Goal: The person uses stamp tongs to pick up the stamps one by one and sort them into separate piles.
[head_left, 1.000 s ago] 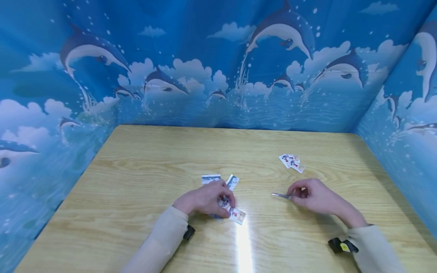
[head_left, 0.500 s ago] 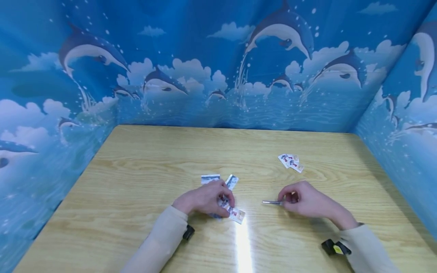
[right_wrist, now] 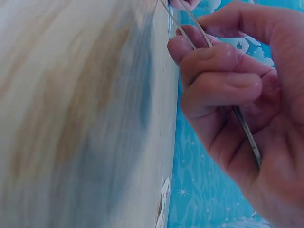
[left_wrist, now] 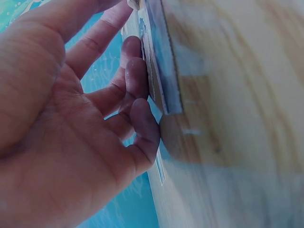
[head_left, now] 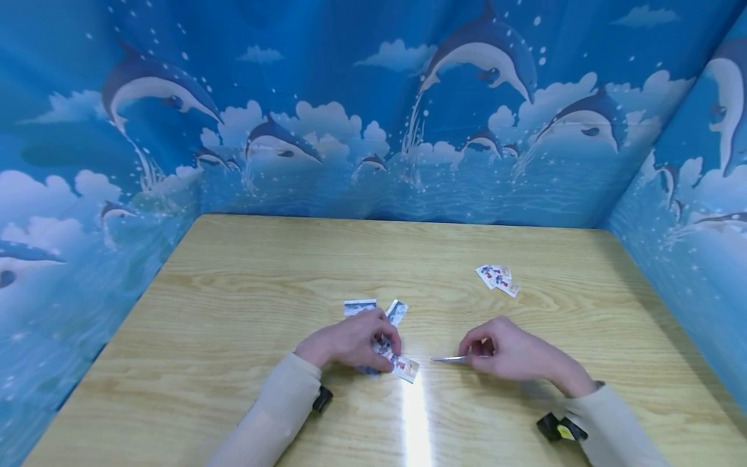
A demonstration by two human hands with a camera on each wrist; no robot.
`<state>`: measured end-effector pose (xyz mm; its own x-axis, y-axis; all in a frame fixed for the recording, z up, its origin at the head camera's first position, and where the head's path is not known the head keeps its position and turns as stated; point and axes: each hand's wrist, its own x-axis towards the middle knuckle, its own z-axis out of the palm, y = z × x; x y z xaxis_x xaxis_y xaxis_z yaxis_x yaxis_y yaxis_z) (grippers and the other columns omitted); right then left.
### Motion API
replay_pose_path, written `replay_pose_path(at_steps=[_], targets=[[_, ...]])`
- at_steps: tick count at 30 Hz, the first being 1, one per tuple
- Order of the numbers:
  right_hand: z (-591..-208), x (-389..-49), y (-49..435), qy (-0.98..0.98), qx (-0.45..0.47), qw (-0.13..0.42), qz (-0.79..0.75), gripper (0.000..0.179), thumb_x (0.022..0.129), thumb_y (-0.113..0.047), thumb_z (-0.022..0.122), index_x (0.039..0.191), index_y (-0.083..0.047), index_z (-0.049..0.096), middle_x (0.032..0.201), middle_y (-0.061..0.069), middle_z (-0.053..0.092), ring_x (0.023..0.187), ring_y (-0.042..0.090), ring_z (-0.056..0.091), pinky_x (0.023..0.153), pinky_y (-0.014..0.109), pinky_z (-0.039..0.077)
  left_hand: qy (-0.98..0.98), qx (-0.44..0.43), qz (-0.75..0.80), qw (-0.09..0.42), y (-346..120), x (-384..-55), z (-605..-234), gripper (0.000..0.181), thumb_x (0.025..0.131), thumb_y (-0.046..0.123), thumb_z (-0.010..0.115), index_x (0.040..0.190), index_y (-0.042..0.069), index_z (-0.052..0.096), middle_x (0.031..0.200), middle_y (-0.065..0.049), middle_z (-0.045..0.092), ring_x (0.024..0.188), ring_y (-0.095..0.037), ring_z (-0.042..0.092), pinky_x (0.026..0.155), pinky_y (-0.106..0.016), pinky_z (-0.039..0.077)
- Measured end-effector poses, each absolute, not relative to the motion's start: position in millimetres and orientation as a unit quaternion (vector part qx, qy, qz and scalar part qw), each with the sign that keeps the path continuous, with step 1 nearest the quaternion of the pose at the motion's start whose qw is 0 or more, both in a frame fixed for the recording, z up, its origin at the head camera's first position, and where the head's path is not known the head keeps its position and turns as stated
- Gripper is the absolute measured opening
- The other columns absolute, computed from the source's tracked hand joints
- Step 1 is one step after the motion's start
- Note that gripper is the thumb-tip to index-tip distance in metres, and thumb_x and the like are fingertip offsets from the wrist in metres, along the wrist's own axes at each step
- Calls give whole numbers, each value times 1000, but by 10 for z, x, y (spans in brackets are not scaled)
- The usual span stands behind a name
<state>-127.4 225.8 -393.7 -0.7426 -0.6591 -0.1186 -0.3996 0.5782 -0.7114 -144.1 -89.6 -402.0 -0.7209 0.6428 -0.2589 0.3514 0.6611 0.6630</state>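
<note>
The right hand (head_left: 504,350) pinches thin metal tweezers (head_left: 448,359). From the head they look like one slim strip pointing toward the left hand (head_left: 353,337), just clear of the slip beneath it; the right wrist view shows two prongs standing apart, and the rear end running under the curled fingers to the palm. The very tips lie beyond that view's top edge.

The left hand bends over a small printed slip (head_left: 406,369), thumb and forefinger touching it with their tips a little apart; whether they pinch it or only press, I cannot tell. The left wrist view cuts off those tips but shows what the head view hides: the other fingers loosely bent, close to the counter (head_left: 262,272), beside slip edges seen nearly side-on.

Only the head view gives the whole layout: a blue-grey slip (head_left: 359,307) and an angled slip (head_left: 397,312) just beyond the left hand, an overlapping cluster of slips (head_left: 498,279) farther back on the right, and the dolphin backdrop (head_left: 373,181) behind.
</note>
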Motion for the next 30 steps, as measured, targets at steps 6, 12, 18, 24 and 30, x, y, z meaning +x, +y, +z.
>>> replay_pose_path(at_steps=[6, 12, 18, 24, 30], targets=[[-3941, -1268, 2172, 862, -317, 194, -345, 12, 89, -8, 71, 95, -16, 76, 74, -12, 63, 63, -1, 51, 57, 21, 45, 879, 282, 300, 241, -901, -1433, -4020, 19, 80, 26, 86, 90, 32, 71, 110, 5, 56, 100, -13, 49, 89, -33, 43], [-3943, -1277, 2101, 861, -325, 197, -339, 12, 89, -8, 71, 95, -17, 77, 74, -13, 64, 63, -1, 52, 58, 21, 47, 879, 281, 299, 242, -905, -1431, -4025, 19, 80, 26, 86, 90, 32, 71, 109, 5, 56, 100, -13, 49, 89, -33, 44], [-3952, -1279, 2063, 858, -329, 199, -340, 13, 89, -8, 71, 95, -17, 77, 74, -13, 65, 63, -1, 53, 59, 21, 47, 878, 287, 298, 239, -904, -1440, -4032, 19, 80, 26, 86, 91, 31, 71, 109, 5, 56, 99, -12, 50, 89, -32, 44], [-3961, -1279, 2044, 858, -333, 199, -338, 13, 88, -8, 71, 96, -17, 77, 74, -12, 64, 62, -1, 52, 57, 21, 47, 878, 290, 298, 239, -900, -1444, -4031, 19, 80, 26, 86, 91, 31, 71, 107, 6, 56, 99, -12, 50, 89, -32, 44], [-3968, -1281, 2033, 858, -335, 193, -337, 13, 88, -9, 72, 95, -18, 76, 74, -13, 65, 62, -1, 53, 57, 21, 47, 879, 287, 295, 239, -895, -1445, -4031, 19, 80, 26, 86, 91, 32, 71, 108, 6, 56, 99, -12, 50, 89, -33, 44]])
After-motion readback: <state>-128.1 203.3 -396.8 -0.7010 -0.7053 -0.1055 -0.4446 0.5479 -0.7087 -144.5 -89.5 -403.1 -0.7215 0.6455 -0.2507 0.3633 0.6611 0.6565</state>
